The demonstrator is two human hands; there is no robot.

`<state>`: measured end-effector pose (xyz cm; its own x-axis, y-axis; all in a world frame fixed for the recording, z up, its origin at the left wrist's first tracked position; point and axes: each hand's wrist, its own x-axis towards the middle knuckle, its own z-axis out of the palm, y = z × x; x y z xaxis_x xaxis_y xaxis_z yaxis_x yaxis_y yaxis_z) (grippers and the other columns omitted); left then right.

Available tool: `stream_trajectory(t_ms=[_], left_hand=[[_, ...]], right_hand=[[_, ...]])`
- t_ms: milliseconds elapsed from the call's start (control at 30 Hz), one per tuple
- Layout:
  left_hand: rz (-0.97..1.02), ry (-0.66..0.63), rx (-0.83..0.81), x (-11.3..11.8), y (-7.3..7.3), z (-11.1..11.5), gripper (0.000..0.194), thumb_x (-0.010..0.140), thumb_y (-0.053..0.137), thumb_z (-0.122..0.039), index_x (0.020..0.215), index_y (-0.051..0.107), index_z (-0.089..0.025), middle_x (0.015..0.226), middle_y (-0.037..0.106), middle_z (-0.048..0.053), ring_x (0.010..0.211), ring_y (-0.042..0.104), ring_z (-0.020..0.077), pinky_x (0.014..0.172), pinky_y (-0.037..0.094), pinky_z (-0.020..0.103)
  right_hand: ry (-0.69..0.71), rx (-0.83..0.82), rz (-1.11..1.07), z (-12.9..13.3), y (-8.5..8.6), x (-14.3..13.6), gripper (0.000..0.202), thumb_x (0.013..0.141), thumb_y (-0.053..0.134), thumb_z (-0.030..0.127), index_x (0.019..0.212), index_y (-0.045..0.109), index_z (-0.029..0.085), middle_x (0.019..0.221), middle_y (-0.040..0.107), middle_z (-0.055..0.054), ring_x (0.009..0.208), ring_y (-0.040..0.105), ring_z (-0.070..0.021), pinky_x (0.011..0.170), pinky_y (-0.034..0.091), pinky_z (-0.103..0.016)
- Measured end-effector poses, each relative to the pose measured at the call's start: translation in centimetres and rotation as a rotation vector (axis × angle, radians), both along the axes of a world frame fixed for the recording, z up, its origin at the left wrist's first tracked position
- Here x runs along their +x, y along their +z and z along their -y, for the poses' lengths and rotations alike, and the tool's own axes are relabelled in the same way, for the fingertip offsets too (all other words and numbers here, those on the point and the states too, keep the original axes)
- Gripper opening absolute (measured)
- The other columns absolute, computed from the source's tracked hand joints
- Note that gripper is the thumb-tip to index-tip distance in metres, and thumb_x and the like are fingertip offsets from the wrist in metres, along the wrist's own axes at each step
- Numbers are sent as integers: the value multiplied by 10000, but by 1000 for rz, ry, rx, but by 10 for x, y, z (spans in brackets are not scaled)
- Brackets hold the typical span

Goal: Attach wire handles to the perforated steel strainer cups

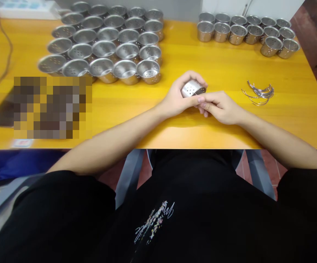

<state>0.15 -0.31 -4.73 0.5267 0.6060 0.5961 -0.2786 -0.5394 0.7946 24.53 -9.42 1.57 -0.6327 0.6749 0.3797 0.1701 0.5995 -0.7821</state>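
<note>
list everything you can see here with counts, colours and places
perforated cups: about 25, silver, table left
more cups: 14, silver, back right
held cup: one, silver, left hand
wires: several, silver, table right
table: one, yellow
dark item: part blurred out, table left
tray-like item: one, white with blue, back left
cable: one, brownish, far left
label: one, white and red, near edge
cloth: blue, lower left
frame bars: several, grey, below
floor: reddish tiles
wall: grey, behind
shirt: one, black
left hand: one, around held cup
right hand: one, pinching at its rim
</note>
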Motion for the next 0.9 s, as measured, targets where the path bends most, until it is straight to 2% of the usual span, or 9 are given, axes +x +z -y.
stream_trajectory(t_ms=[167,333,467,667,900], left_hand=[[5,-37,-1,1,-1,0,816,954,1125,-854,1444,815,-280,1346,858,87,994,873,199,862,765,332],[10,-34,13,1,2,-1,814,936,1147,-833,1439,827,-279,1261,844,77,978,858,202,856,752,334],[5,-27,20,0,2,-1,806,931,1145,-844,1406,824,-277,1184,827,58,900,837,187,788,724,318],[-19,16,36,-1,0,-2,824,915,1141,-873,1390,810,-287,1147,807,40,805,799,152,688,674,270],[-21,-28,12,-1,-4,-1,834,959,1110,-878,1449,768,-296,1189,793,46,749,802,139,715,719,311]], right_hand=[[14,19,10,-2,-3,1,654,1374,613,742,1000,736,221,831,751,-11,722,676,-164,765,537,-311],[0,14,23,-2,-3,2,660,1368,620,750,995,741,220,813,742,-8,722,670,-165,762,533,-307],[-3,3,25,-1,-2,1,657,1362,634,748,994,750,217,828,755,-15,725,667,-164,757,539,-299],[12,4,37,-2,-4,2,557,1375,645,660,1143,850,196,911,798,-28,748,679,-162,779,561,-299],[41,7,49,-3,-4,4,542,1394,615,616,1206,882,183,956,804,-39,773,683,-161,809,574,-297]])
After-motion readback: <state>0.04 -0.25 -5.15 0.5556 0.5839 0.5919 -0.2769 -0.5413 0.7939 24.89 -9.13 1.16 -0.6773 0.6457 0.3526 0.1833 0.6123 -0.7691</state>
